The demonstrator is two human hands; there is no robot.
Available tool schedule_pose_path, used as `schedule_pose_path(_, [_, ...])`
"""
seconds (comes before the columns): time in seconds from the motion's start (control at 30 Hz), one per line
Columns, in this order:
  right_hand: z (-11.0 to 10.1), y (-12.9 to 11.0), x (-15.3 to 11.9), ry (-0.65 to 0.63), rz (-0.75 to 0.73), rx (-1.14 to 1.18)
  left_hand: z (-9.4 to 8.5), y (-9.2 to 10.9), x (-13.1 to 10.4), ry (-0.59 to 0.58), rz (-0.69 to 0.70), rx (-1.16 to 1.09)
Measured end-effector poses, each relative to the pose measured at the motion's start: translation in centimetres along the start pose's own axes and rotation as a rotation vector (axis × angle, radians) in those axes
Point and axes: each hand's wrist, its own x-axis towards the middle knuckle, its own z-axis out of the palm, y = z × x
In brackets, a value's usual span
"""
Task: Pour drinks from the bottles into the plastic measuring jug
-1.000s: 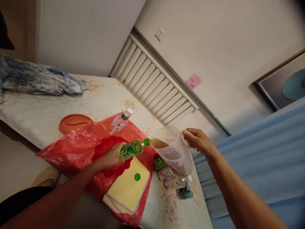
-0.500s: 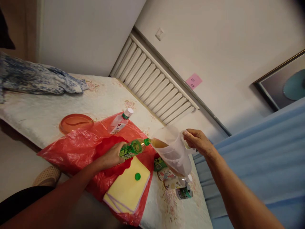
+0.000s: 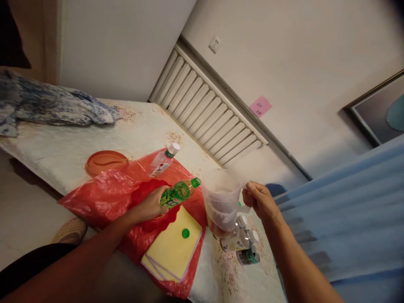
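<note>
Two hands work above a floral worktop point(image 3: 78, 147). Near left lies a red bag point(image 3: 110, 195) under yellow cloths point(image 3: 170, 252). Right hand point(image 3: 260, 202) is closed on a clear jug's point(image 3: 221, 202) handle. Left hand point(image 3: 151, 204) is wrapped around a tilted green bottle point(image 3: 178, 191), beside the jug.

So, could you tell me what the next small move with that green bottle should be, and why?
Probably reach for the green cap on the yellow pad and close the bottle: the left hand holds it uncapped, clear of the jug that the right hand grips.
</note>
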Motion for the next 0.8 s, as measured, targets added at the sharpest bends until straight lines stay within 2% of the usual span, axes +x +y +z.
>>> schedule_pose_path(0.13, [1.0, 1.0, -0.7, 0.030, -0.044, 0.078, -0.1, -0.1, 0.1, 0.014, -0.002, 0.013])
schedule_pose_path(0.27, [2.4, 1.8, -0.7, 0.156, -0.048, 0.216, -0.4, 0.1, 0.0, 0.044, 0.008, -0.020])
schedule_pose_path(0.4, [4.1, 2.5, -0.4, 0.240, -0.059, 0.247, -1.2, 0.7, -0.2, 0.120, 0.004, -0.017])
schedule_pose_path(0.63, [8.4, 3.1, 0.4, 0.336, -0.099, 0.389, -2.8, 2.5, -0.6, 0.410, -0.001, 0.095])
schedule_pose_path(0.8, [12.2, 4.9, 1.3, 0.344, -0.107, 0.523, -3.4, 2.9, -1.1, 0.650, -0.057, 0.117])
